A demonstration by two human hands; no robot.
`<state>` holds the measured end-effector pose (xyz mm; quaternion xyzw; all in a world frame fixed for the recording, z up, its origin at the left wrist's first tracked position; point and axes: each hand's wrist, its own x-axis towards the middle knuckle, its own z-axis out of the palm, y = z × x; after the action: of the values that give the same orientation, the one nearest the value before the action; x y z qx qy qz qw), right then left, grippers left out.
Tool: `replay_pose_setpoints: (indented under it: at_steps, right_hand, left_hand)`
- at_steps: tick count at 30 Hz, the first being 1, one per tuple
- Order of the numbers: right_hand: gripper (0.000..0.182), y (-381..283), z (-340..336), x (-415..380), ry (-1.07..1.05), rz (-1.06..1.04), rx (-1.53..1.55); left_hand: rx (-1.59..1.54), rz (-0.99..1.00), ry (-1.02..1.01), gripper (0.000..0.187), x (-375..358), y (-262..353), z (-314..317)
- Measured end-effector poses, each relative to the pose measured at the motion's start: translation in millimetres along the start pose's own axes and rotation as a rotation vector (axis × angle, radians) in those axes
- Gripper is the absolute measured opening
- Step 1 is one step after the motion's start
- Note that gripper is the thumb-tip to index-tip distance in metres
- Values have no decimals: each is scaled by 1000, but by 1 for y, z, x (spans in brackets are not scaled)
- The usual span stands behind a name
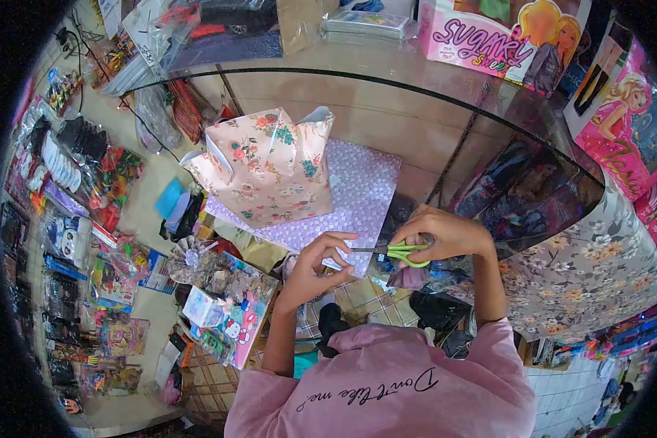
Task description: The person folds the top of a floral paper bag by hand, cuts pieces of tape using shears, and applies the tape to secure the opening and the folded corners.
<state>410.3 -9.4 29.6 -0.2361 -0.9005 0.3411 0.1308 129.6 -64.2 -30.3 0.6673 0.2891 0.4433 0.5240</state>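
On the glass desk, a floral paper-wrapped parcel (266,166) sat towards the left on a sheet of purple wrapping paper (358,193), which looked thin, light and easily torn, best pinched close to the cut line. The left hand (315,264) curled half open at the sheet's near edge, fingertips pinching the paper. Just to its right, the right hand (445,233), wrist bent inward, was closed through the handles of green scissors (398,252), blades pointing left.
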Motion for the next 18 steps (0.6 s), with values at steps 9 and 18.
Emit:
replay_pose_setpoints:
  at_steps: [9,18]
  right_hand:
    - [33,-2,0,-4,-16,15,0]
    - [32,3,4,-6,9,22,-1]
  left_hand:
    - [275,112,-27,33,2,2,1]
    - [194,7,-5,48,0,3,6]
